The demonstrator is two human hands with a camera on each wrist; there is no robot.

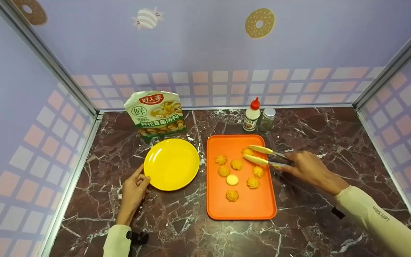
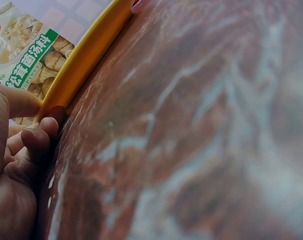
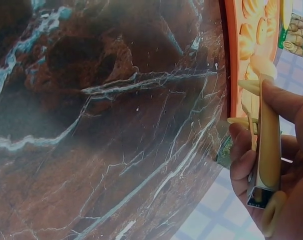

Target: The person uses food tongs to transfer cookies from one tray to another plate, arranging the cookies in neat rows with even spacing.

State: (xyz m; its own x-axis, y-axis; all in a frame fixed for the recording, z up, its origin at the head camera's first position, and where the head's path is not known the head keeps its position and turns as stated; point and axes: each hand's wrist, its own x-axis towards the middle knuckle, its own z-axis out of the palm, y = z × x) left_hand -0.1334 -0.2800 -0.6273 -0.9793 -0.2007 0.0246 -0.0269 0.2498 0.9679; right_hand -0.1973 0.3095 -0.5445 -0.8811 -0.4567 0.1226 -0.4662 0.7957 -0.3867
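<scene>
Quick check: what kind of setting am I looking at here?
Likely a staged kitchen booth, not a real kitchen: a marble-look counter boxed in by printed walls with doughnut art, set with an orange tray of cookies, a yellow plate and seasoning bottles.

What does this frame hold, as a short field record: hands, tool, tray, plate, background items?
left hand: fingers pinch the rim of the plate
right hand: grips the tongs
tongs: tips around a cookie at the tray's far side
tray: orange, holds piped cookies and one flat round one
plate: yellow, left of the tray
behind: pouch, bottle, jar
surface: marble counter
</scene>
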